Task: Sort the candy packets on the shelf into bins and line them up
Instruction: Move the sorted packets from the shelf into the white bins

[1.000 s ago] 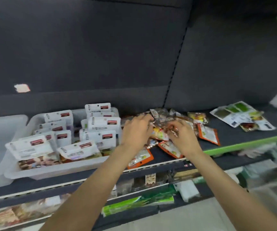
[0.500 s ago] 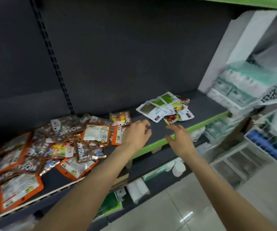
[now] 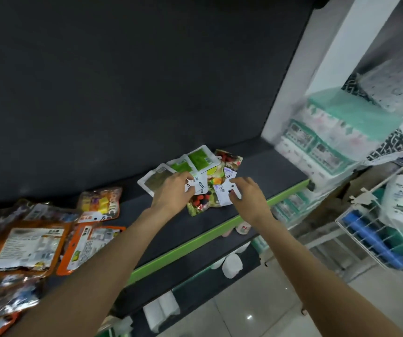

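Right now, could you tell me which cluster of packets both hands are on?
The green-and-white packets at the shelf's right; both the left hand and right hand touch them. The orange packets lie untouched.

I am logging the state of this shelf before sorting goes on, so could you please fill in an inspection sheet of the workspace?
Surface: dark shelf with a green front edge, bare between the two groups of packets.
Job's things: small pile of white and green candy packets, overlapping; heap of orange-bordered candy packets at the left end.
Clutter: no bin in view.
Grippers: left hand on the small pile, fingers curled; right hand touching a white packet; a firm hold cannot be told.
Cables: nothing seen.
Surroundings: wrapped white and teal packs to the right; white wire basket; white rolls on the lower shelf.
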